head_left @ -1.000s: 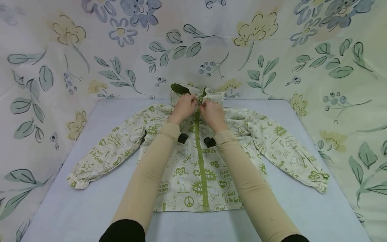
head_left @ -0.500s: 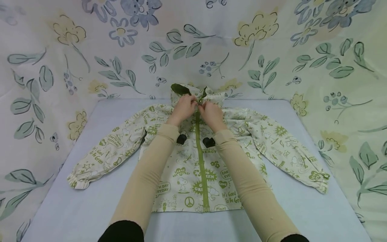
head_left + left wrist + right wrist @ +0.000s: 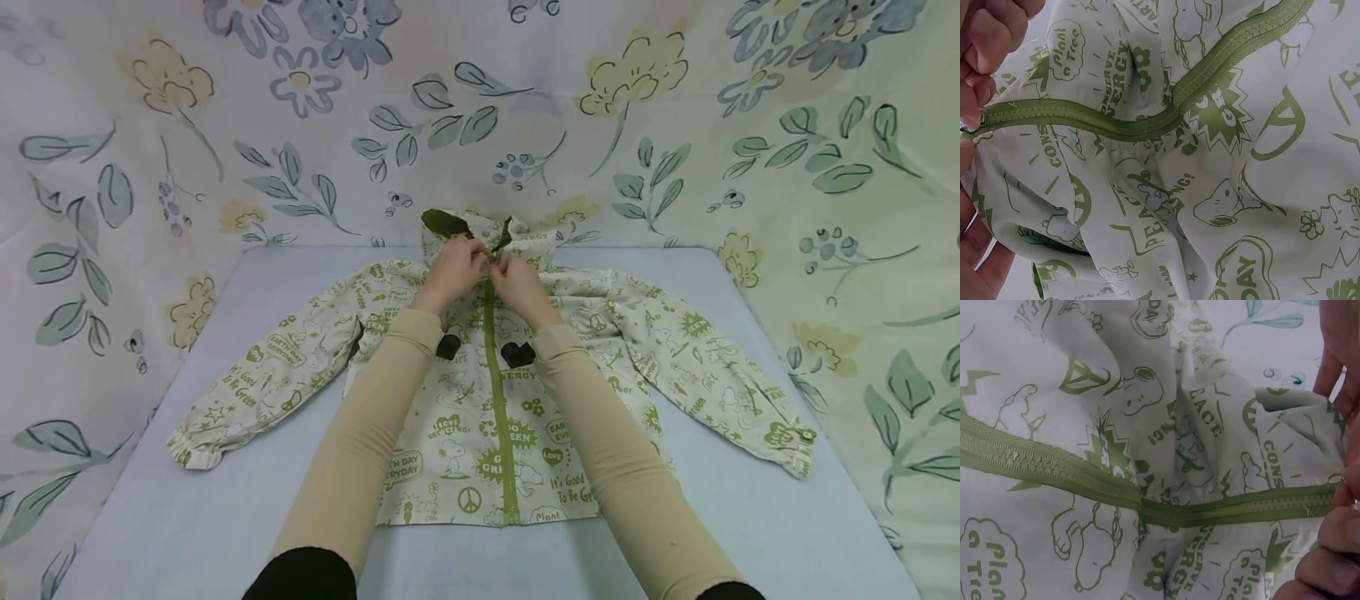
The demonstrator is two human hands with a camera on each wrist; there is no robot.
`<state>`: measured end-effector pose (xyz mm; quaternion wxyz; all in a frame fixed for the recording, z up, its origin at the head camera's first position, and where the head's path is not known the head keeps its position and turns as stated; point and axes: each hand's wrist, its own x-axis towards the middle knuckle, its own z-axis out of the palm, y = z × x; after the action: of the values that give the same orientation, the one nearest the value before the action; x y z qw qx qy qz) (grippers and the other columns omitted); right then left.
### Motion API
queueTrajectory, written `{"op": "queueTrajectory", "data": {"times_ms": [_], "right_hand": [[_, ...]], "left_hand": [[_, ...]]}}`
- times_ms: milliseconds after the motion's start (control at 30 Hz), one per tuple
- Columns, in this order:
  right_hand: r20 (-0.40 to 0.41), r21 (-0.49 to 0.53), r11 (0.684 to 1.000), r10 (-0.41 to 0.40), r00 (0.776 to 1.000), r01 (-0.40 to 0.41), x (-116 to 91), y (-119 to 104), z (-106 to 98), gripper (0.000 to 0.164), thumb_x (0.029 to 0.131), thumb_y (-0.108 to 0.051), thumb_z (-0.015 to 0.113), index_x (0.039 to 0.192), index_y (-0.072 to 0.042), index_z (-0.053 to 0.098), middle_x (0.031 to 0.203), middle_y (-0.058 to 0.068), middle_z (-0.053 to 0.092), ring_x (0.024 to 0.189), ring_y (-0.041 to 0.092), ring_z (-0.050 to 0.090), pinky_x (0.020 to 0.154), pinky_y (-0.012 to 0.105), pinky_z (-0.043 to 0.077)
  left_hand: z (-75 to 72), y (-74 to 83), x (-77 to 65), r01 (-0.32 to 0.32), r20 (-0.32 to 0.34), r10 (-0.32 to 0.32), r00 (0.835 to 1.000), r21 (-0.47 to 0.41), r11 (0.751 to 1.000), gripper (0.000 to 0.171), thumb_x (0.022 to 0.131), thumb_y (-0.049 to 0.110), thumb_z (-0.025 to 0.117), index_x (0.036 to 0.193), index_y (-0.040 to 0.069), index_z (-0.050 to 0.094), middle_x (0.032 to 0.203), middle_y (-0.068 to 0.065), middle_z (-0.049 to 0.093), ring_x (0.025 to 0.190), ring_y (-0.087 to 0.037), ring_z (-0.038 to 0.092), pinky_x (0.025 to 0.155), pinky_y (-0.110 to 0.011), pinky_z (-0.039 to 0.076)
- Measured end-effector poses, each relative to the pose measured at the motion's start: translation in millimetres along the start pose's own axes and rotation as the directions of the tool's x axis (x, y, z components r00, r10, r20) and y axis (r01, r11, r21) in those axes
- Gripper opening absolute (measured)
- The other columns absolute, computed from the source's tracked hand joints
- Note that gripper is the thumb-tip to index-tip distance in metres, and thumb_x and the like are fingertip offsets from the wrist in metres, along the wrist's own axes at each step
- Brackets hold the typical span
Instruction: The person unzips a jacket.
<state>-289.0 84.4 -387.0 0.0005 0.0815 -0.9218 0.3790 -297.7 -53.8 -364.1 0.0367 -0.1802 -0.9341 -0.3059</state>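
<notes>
A white hooded jacket (image 3: 457, 417) with green cartoon print lies front up, with its sleeves spread to both sides. Its green zipper (image 3: 497, 383) runs closed up the middle to the neck. At the neckline, my left hand (image 3: 453, 273) pinches the jacket beside the top of the zipper. Close against it, my right hand (image 3: 521, 287) has its fingers curled at the zipper pull. In the left wrist view a small metal slider (image 3: 982, 119) shows between the fingertips of both hands. The hood (image 3: 536, 243) stands up behind them, its dark green lining partly visible.
The jacket lies on a white-covered table (image 3: 247, 525). A floral cloth (image 3: 300, 167) hangs behind and at both sides, close to the hood. Two black wrist cameras, the left (image 3: 449, 347) and the right (image 3: 517, 354), sit under the forearms.
Both hands stay at the neckline. My right hand has shifted slightly left, closer to the left hand, and the jacket lies as before.
</notes>
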Motion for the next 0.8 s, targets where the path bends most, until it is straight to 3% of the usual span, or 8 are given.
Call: {"op": "queueTrajectory", "data": {"times_ms": [233,467,667,800], "right_hand": [[0.035,0.075,0.997,0.003,0.999,-0.006,0.2,1.0,0.4,0.026,0.101,-0.025,0.037,0.089,-0.005,0.048,0.068,0.007,0.045,0.050,0.015,0.037,0.046,0.028,0.033],[0.041,0.171,0.985,-0.018,0.999,0.011,-0.5,3.6,1.2,0.026,0.101,-0.025,0.040,0.086,-0.005,0.049,0.072,0.009,0.047,0.054,0.018,0.039,0.049,0.029,0.034],[0.042,0.173,0.985,-0.020,0.999,0.012,-2.0,8.5,6.3,0.029,0.100,-0.023,0.042,0.077,-0.006,0.047,0.065,0.006,0.042,0.051,0.016,0.034,0.048,0.029,0.031],[0.054,0.164,0.986,-0.022,0.998,0.012,-3.6,14.3,10.4,0.028,0.101,-0.023,0.041,0.081,-0.005,0.049,0.066,0.007,0.044,0.050,0.016,0.033,0.048,0.029,0.031]], "left_hand": [[-1.3,-1.1,-0.7,0.003,0.003,-0.003,1.000,-0.010,1.000,0.024,0.099,0.016,0.046,0.114,0.005,0.061,0.108,-0.011,0.054,0.087,-0.021,0.052,0.071,-0.033,0.045],[-4.0,-7.1,-0.2,-0.016,0.012,0.017,1.000,-0.075,0.997,0.024,0.099,0.013,0.046,0.115,0.002,0.060,0.110,-0.014,0.055,0.087,-0.022,0.052,0.072,-0.033,0.045],[-5.6,-8.5,-0.3,-0.030,-0.030,0.027,0.999,-0.087,0.996,0.023,0.099,0.013,0.045,0.113,0.002,0.060,0.105,-0.012,0.053,0.088,-0.022,0.051,0.074,-0.033,0.044],[-7.0,-7.4,-1.5,-0.035,-0.053,0.031,0.998,-0.081,0.996,0.024,0.099,0.013,0.045,0.114,0.002,0.060,0.103,-0.011,0.053,0.088,-0.022,0.052,0.076,-0.032,0.045]]}}
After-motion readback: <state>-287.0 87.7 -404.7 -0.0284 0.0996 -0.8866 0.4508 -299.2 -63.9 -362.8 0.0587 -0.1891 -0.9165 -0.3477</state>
